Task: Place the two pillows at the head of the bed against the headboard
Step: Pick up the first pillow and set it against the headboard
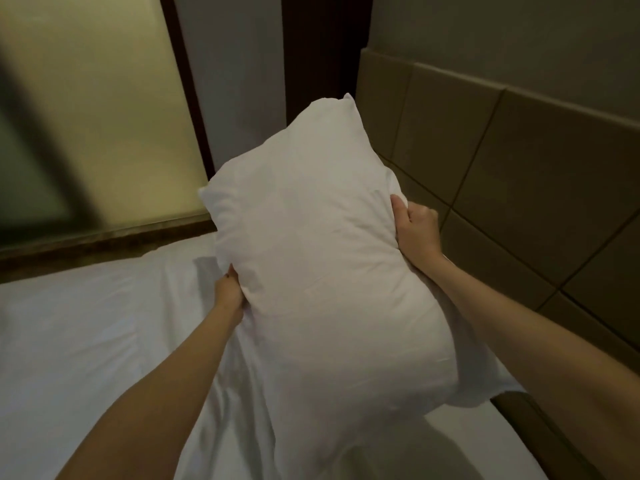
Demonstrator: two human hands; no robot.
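Note:
A large white pillow fills the middle of the head view, held up above the bed with its long axis pointing away from me. My left hand grips its left edge from below. My right hand clutches its right edge, fingers dug into the cover. The padded tan headboard runs along the right side, close to the pillow's right edge. Only one pillow is in view; a second one is not visible.
The bed with a rumpled white sheet spreads below and to the left. A frosted glass panel with a dark wooden frame stands behind the bed's far side. A dark bed frame edge shows at lower right.

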